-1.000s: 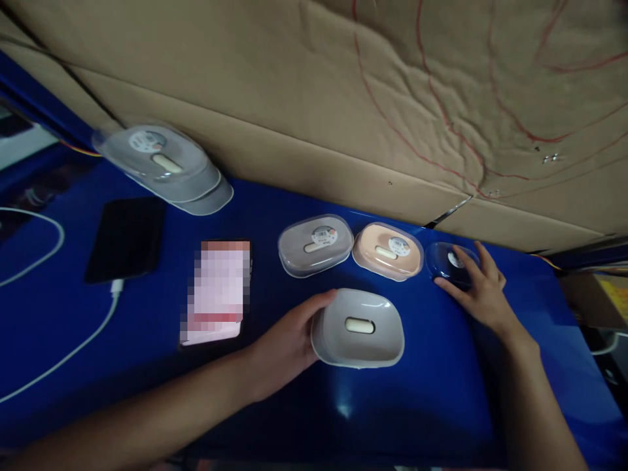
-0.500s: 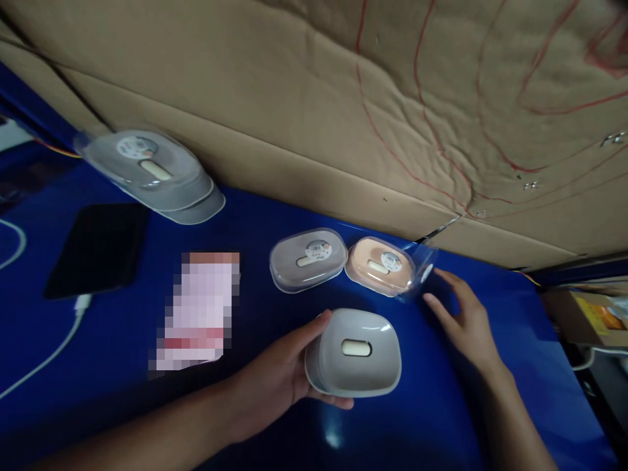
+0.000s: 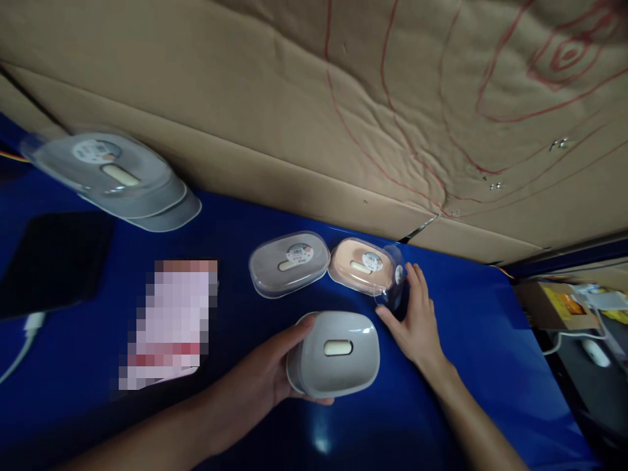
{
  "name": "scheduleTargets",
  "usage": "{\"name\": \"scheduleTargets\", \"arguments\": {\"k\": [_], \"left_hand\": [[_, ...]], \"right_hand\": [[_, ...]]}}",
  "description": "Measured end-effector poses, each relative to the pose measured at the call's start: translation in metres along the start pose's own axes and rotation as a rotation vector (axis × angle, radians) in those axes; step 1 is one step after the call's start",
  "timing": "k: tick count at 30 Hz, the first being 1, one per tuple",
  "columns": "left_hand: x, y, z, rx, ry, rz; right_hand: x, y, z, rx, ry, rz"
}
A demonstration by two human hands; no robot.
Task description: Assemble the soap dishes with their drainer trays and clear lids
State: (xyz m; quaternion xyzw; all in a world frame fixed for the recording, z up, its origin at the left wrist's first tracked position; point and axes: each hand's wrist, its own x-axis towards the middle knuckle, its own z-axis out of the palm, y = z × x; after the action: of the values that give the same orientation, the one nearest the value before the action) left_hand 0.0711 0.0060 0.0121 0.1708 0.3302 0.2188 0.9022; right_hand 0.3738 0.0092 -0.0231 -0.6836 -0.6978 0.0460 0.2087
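Wrapped round the side of a grey oval dish (image 3: 350,366) with a cream slot piece is my left hand (image 3: 279,366), thumb on top and fingers beneath. My right hand (image 3: 417,320) has thumb and fingers apart at a clear plastic cover (image 3: 390,297) with a round label. That cover stands tilted against the right end of a peach dish (image 3: 350,255) in clear packaging. A grey packaged dish (image 3: 267,275) lies just left of the peach one. Whether the right fingertips touch the cover is hard to tell.
Stacked grey dishes under a clear cover (image 3: 142,157) stand at the back left by a cardboard wall (image 3: 220,85). A black device (image 3: 53,255), a white cable (image 3: 24,340) and a blurred-out pink item (image 3: 171,314) lie on the left. A cardboard box (image 3: 544,304) is at the right.
The view has shifted, moving most things leftward in the picture. My right hand has come closer to the clear cover, its fingers now at the cover's edge. My left hand keeps its hold on the dish.
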Motion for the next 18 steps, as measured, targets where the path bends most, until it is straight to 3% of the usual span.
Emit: {"name": "scheduleTargets", "arguments": {"k": [9, 12, 15, 18], "left_hand": [[0.004, -0.003, 0.001, 0.013, 0.0, 0.039], [0.004, -0.003, -0.001, 0.009, -0.005, 0.058], [0.004, -0.001, -0.003, -0.002, 0.006, 0.071], [0.004, 0.002, -0.004, -0.003, 0.019, 0.075]], "right_hand": [[0.006, -0.005, 0.008, -0.086, 0.033, 0.021], [0.01, 0.006, 0.009, 0.08, 0.098, 0.044], [0.011, 0.016, 0.003, 0.39, 0.198, 0.109], [0.001, 0.013, -0.009, 0.622, 0.312, 0.142]]}}
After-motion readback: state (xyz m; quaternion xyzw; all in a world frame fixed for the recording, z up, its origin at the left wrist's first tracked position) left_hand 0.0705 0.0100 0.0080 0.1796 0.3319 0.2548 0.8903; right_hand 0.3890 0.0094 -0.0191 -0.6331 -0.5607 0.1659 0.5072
